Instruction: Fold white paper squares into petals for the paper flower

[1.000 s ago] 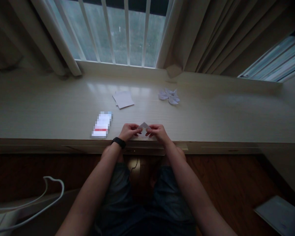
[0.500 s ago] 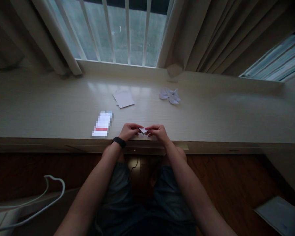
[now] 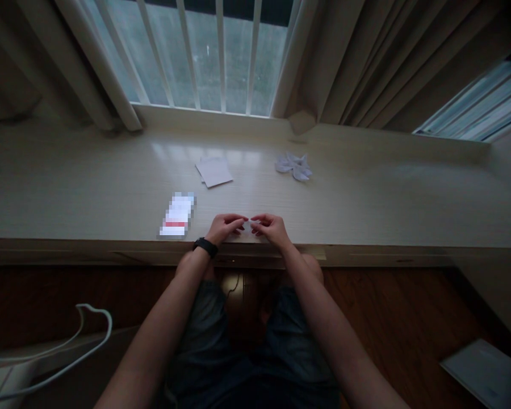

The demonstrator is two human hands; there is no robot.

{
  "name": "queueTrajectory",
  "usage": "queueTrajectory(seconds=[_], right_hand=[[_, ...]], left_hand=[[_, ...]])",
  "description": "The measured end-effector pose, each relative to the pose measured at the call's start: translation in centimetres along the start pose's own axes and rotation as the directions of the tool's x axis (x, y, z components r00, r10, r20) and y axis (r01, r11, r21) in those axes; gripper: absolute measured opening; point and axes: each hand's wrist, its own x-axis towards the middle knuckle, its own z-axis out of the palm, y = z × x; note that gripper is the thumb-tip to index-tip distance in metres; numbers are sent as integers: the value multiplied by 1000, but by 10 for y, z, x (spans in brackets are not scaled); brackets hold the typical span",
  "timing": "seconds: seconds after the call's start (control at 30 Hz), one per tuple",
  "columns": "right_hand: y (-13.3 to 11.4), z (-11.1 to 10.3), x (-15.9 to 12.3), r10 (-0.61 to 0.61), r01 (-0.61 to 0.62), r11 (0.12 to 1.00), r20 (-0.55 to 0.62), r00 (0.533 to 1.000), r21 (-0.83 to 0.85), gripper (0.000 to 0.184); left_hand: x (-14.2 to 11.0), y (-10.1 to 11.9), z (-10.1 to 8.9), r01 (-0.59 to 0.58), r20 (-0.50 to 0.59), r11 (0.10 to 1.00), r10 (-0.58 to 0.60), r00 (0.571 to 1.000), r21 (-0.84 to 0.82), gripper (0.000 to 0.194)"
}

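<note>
White paper point(image 3: 246, 227), small and partly hidden by fingers, sits between the 2 hands near the front edge of the pale surface point(image 3: 387, 210). Left hand point(image 3: 223, 228) and right hand point(image 3: 273, 229) pinch it from opposite sides, the fingertips close together. Farther back lie overlapping white squares point(image 3: 214, 172) and, to their right, a folded piece with pointed tips point(image 3: 296, 166). Left of the hands rests a phone point(image 3: 177, 216), its bright screen pixelated; a black wristband point(image 3: 205, 246) circles the left wrist
</note>
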Motion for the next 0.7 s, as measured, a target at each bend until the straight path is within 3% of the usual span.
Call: queueTrajectory(seconds=[0.17, 0.7], right_hand=[[2, 0, 1, 24, -24, 1000, -12, 1000, 15, 46], [3, -3, 4, 99, -100, 989, 21, 995, 105, 41]], left_hand=[[2, -5, 3, -25, -57, 998, 28, 998, 57, 47], [2, -1, 2, 16, -28, 999, -15, 1000, 31, 35]])
